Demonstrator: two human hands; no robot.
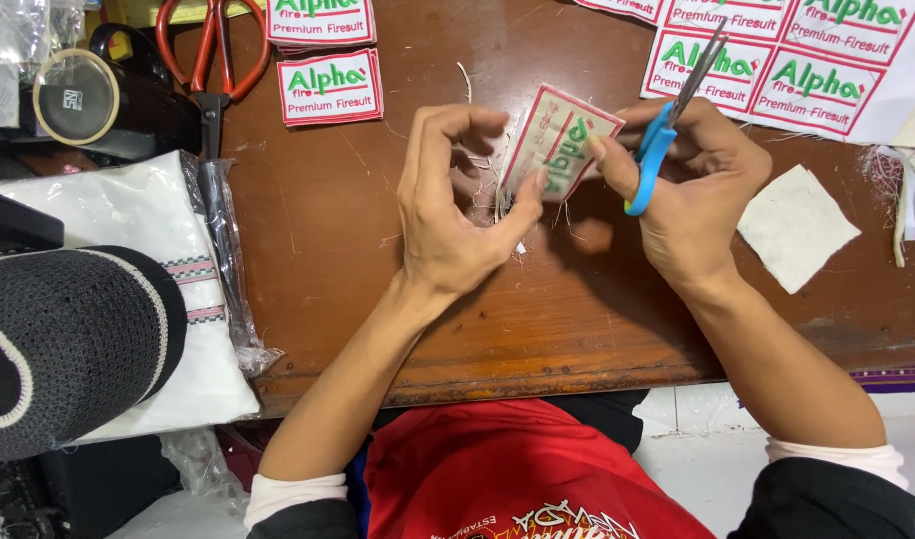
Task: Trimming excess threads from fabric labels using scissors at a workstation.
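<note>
Taking the embroidered patch (pixel 557 140) held over the middle of the brown wooden table (pixel 338 230) as the landmark: far to its left, at the near-left corner, sits a dark knitted cap (pixel 68 344) with a pale rim, resting against a folded white cloth in a clear plastic bag (pixel 168 260). Behind those, still far left of the patch, lie a roll of clear tape (pixel 75 97) and a pair of large orange-handled scissors (pixel 214 60). Closer, just left and behind the patch, a single finished white patch with a red border and green lettering (pixel 330 87) lies flat on the table.

The left hand (pixel 453 205) comes next: its grip pinches the patch, thumb tip pressed on the lower edge and the fingers curled over the left side, holding it tilted above the table. Loose threads and trimmings lie under it.

Directly right of the patch, the right hand (pixel 692 185) touches the patch's right edge with a fingertip and its grip is wrapped around small blue-handled scissors (pixel 667 125), the blades pointing up and away, pressed together.

Behind and right of the patch, a sheet of uncut patches (pixel 807 60) is spread out; to the right, a white square of backing fabric (pixel 797 227) lies apart, with a heap of threads (pixel 902 185) at the far right edge.
</note>
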